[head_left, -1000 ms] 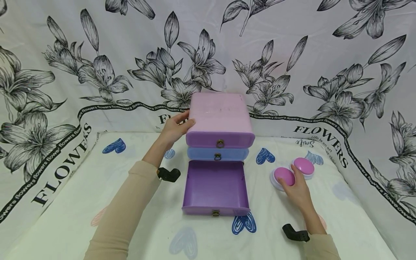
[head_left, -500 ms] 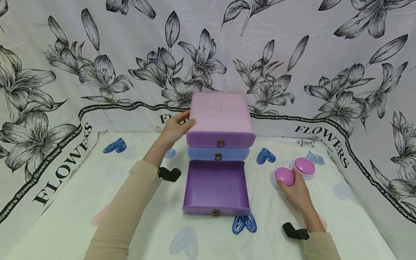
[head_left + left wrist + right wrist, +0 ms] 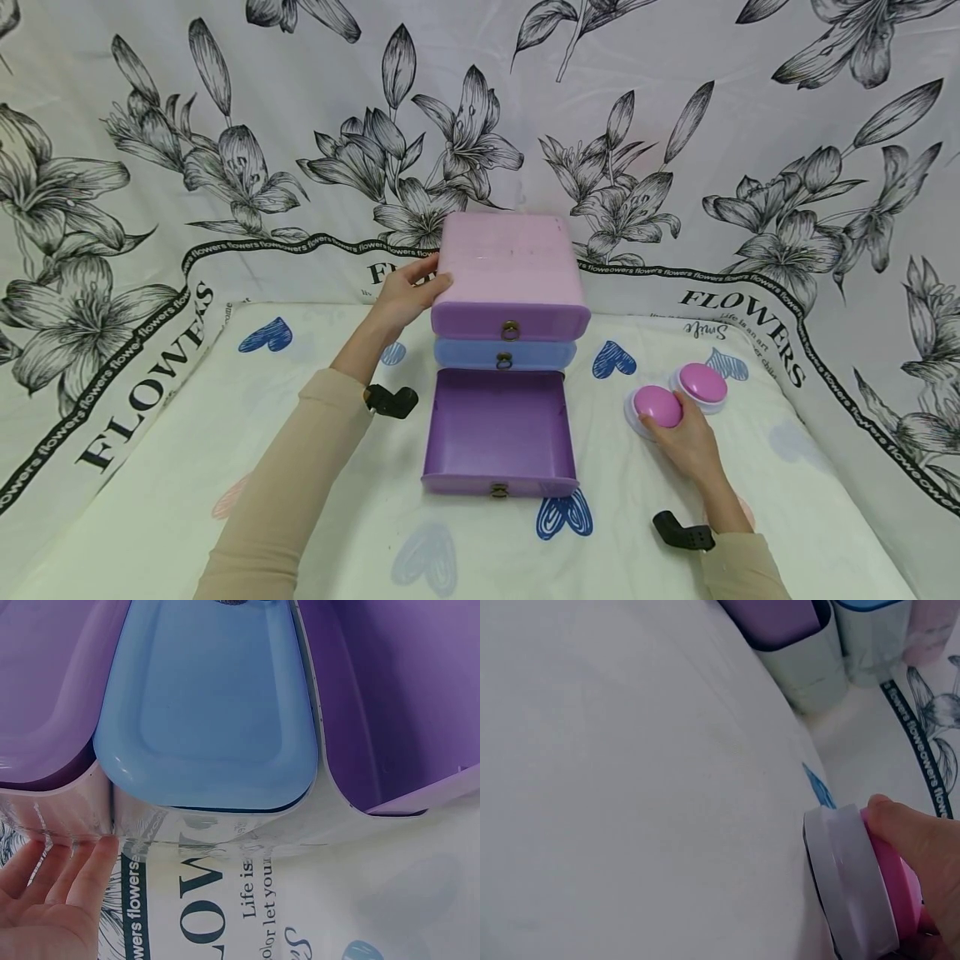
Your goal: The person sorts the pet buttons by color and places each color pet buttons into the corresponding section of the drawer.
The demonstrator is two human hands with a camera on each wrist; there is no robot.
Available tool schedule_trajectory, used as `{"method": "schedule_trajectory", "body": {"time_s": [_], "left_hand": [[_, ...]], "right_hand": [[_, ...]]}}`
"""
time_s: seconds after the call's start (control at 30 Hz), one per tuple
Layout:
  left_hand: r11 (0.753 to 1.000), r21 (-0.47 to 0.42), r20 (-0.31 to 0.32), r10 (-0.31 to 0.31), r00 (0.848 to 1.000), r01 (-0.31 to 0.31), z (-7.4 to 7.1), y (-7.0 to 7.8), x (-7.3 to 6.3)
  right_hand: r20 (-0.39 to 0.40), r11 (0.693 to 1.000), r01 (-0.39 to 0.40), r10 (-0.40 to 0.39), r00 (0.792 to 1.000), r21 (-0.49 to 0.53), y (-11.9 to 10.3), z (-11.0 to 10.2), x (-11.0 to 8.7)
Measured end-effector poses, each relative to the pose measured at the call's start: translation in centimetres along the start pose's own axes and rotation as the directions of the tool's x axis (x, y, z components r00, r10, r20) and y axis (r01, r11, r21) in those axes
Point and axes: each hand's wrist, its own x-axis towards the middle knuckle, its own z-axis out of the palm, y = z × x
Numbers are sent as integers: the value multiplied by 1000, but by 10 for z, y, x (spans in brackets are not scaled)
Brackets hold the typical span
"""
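Observation:
In the head view, a small drawer unit (image 3: 510, 258) stands in the middle with a pink top. Its upper purple drawer (image 3: 472, 323) and blue drawer (image 3: 465, 354) are pushed in. The bottom purple drawer (image 3: 498, 433) is pulled out, with nothing inside. My left hand (image 3: 405, 296) rests against the unit's upper left side; in the left wrist view its fingers (image 3: 56, 874) lie straight along the wall. On the right, my right hand (image 3: 686, 437) grips a round white piece with a pink domed top (image 3: 656, 406), thumb and fingers around the dome.
A second round pink-domed piece (image 3: 703, 383) sits just behind the gripped one. Heart-patterned white cloth (image 3: 337, 533) covers the surface. A flower-printed curtain (image 3: 525, 108) rises close behind the drawer unit.
The fingers of my right hand have drawn in slightly round the near pink dome. My left hand and the drawer unit stay in place.

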Motion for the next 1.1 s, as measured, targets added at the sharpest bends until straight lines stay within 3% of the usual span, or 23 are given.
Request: {"method": "schedule_trajectory", "body": {"time_s": [0.53, 1.1], "left_hand": [[1000, 5, -4, 2, 1000, -2, 1, 0, 0], [1000, -2, -5, 8, 1000, -8, 0, -3, 2]], "right_hand": [[8, 1000, -5, 5, 1000, 9, -13, -4, 0], [7, 980, 195, -195, 981, 29, -65, -15, -14]]}}
